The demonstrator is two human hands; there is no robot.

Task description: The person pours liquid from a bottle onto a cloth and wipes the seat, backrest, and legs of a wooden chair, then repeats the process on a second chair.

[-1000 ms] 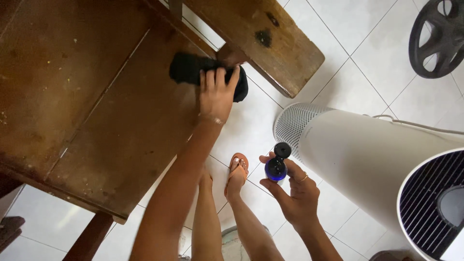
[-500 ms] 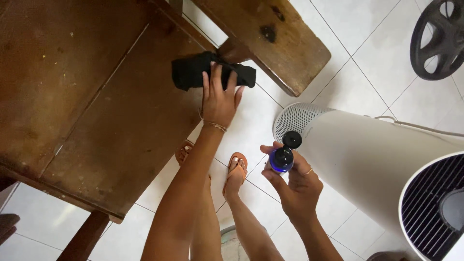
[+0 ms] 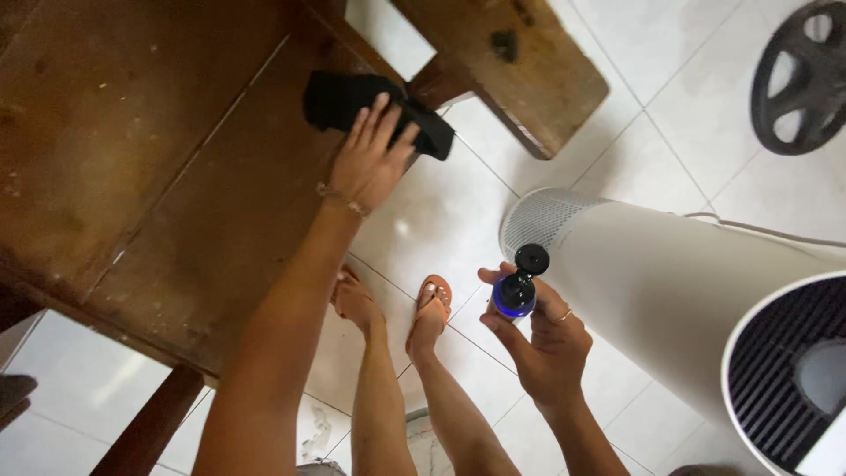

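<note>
One black cloth (image 3: 374, 106) – half hidden, seemingly – under left hand (image 3: 368, 159).

We see open tiled floor (image 3: 441, 220) below left-hand fingers (image 3: 374, 119). Bench (image 3: 520, 62) blocks just beyond fingertips; white cylinder appliance (image 3: 670, 273) crowds right-hand fingers (image 3: 493, 275) on far side.

Worn brown wooden table (image 3: 176, 176) w/ black cloth (image 3: 344, 99) at its edge; white tile floor (image 3: 441, 220) below.
</note>
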